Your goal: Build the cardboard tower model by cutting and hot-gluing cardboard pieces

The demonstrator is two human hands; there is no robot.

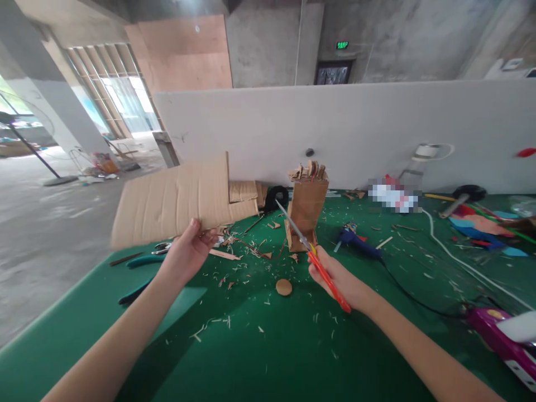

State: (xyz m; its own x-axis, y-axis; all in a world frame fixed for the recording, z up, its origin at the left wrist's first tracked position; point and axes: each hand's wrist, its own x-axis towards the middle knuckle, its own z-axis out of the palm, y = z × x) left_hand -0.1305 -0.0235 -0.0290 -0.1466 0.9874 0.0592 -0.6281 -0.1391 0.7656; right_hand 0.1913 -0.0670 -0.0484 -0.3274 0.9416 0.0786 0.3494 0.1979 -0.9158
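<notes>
My left hand (190, 251) pinches the lower edge of a large piece of corrugated cardboard (171, 204), raised above the left side of the table. A notch is cut out of its right end. In my right hand (339, 273) is a pair of scissors (324, 276) with red handles, blades together and pointing up and left. Behind the blades stands an upright cardboard structure (310, 204) with ragged strips at its top. A small round cardboard disc (283, 287) lies flat on the table between my hands.
Cardboard scraps litter the green table (234, 357). Right of centre lies a blue glue gun (359, 243), its cord running to a purple power strip (502, 340). Teal-handled pliers (146, 259) rest at left, black tape (277, 198) behind. A white partition (355, 128) borders the back.
</notes>
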